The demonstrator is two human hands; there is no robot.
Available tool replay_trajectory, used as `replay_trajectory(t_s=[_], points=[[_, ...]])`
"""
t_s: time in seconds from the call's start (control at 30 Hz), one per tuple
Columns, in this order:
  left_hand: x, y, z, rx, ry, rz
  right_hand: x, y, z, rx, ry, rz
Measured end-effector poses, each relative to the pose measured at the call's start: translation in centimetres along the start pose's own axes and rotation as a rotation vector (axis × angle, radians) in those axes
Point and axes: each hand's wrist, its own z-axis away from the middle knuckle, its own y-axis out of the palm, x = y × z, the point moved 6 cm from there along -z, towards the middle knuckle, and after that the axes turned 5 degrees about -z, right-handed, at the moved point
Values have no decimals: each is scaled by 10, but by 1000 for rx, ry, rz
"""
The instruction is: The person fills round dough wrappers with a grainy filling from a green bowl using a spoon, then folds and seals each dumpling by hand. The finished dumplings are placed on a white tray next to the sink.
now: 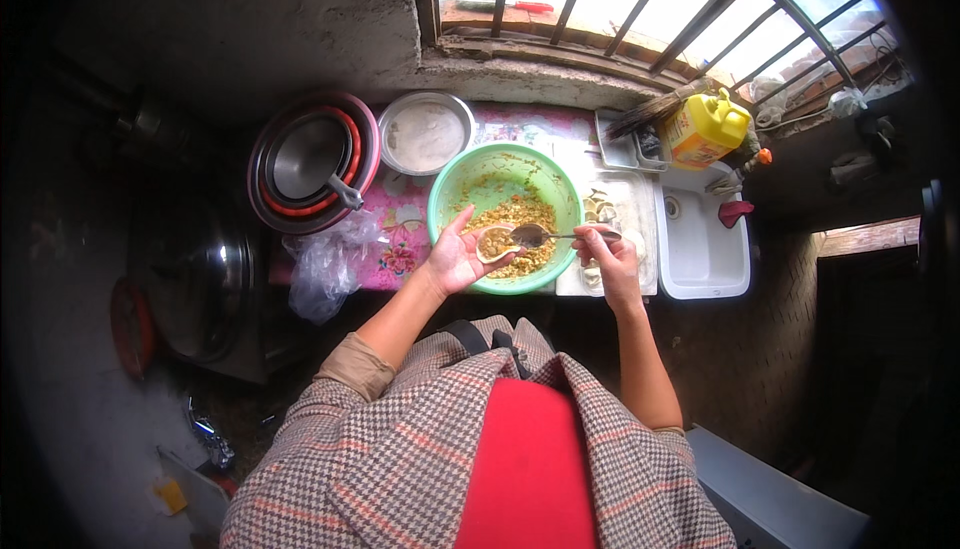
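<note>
Over the near left part of a green plastic basin (443, 174), my left hand (459, 255) cradles a round dough wrapper (482, 251) with some filling on it. My right hand (611, 256) grips the handle of a metal spoon (529, 235), whose bowl is close to the wrapper's right edge; whether they touch is unclear. Chopped yellowish filling (525, 211) lies in the basin, with bits stuck to its inner wall. Right of the basin, a pale board or tray (646, 192) carries several small dough pieces (598, 207), partly behind my right hand.
Nested basins with a metal pan (304, 162) stand at the left, beside a round metal tray (426, 132) and clear plastic bags (322, 279). At the right are a white sink (701, 256), a yellow jug (705, 132), a brush (652, 113) and a white container (616, 151). A barred window is behind.
</note>
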Motion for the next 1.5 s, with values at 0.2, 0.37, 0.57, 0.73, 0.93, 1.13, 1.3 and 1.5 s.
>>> replay_trajectory(t_s=[0.2, 0.37, 0.57, 0.73, 0.93, 1.13, 1.3, 1.5], points=[[1, 2, 2, -7, 12, -17, 31, 24, 11, 49, -111, 219], [1, -2, 2, -5, 12, -43, 45, 21, 12, 34, -157, 235], [4, 8, 2, 54, -18, -51, 23, 25, 14, 51, -119, 185], [2, -3, 0, 8, 2, -86, 53, 24, 17, 30, -265, 235], [1, 3, 0, -12, 19, -59, 53, 40, 21, 120, -431, 510], [-7, -6, 4, -83, 60, -147, -30, -6, 5, -185, -27, -181], [-2, -4, 5, -13, -6, -182, -41, 26, -7, 17, 107, -283], [-8, -5, 7, -80, -5, -146, -27, 15, -20, 160, 7, 20]])
